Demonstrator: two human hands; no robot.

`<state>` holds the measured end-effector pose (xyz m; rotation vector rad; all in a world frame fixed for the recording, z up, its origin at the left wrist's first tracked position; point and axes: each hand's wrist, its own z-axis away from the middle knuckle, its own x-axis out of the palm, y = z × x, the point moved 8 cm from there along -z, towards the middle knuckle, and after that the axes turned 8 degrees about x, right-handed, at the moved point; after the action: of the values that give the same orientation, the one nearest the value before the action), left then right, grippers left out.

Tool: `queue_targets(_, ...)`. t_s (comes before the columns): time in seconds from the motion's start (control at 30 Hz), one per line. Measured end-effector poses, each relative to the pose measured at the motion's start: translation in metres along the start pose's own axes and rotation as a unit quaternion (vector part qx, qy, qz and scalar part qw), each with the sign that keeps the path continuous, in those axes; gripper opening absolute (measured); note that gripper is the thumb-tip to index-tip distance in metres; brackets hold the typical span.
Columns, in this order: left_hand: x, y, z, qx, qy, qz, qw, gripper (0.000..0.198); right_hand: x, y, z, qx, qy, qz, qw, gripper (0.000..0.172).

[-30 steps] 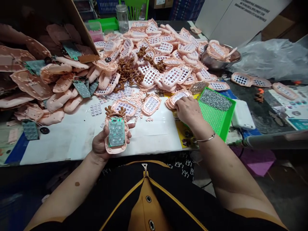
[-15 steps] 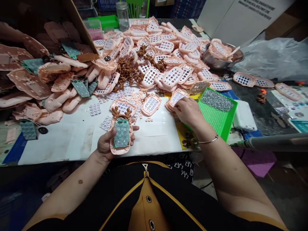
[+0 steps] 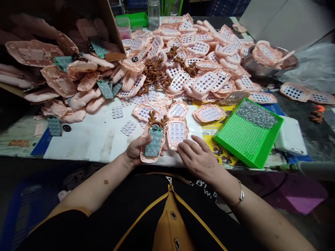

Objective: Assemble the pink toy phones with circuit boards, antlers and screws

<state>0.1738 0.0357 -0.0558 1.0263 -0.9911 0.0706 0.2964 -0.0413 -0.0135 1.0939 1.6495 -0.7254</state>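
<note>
I'm watching the left hand (image 3: 134, 151) holding the pink back shell (image 3: 154, 142) over the near edge of the desk (image 3: 86, 146). Its fingers are closing round the shell's sides, with the green board and grey key mat facing up and the brown antlers pointing away. The right hand (image 3: 199, 158) is lying just beside it, fingertips (image 3: 183, 145) touching the lower edge of a front cover (image 3: 176, 131) with rows of key holes. I cannot tell whether those fingers are gripping the cover or only resting on it.

I'm judging that the two halves are being brought together: they are sitting side by side, almost touching, not yet stacked. Mating them would call for turning the cover over the mat, lining the holes up with the keys, and keeping the mat from sliding. The green tray (image 3: 235, 139) with its heap of screws (image 3: 256, 113) is waiting to the right.
</note>
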Motion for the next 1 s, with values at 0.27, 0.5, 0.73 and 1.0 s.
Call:
queue_targets(0.27, -0.018, -0.009, 0.013, -0.012, -0.009, 0.013, 1.000, 0.062, -0.014, -0.014, 0.020, -0.026, 0.111, -0.206, 0.972, 0.031)
queue_targets(0.5, 0.003, -0.002, 0.021, -0.006, -0.040, 0.009, 0.999, 0.090, 0.055, 0.019, 0.027, 0.319, 0.031, -0.680, 0.659, 0.055)
queue_targets(0.73, 0.005, -0.005, 0.024, -0.021, -0.040, 0.000, 0.999, 0.078, 0.064, -0.023, -0.001, 0.249, -0.111, -0.843, 0.463, 0.069)
queue_targets(1.0, -0.001, -0.010, 0.021, -0.033, -0.049, 0.005, 0.998, 0.077, 0.071, -0.021, -0.003, 0.251, -0.097, -0.836, 0.478, 0.091)
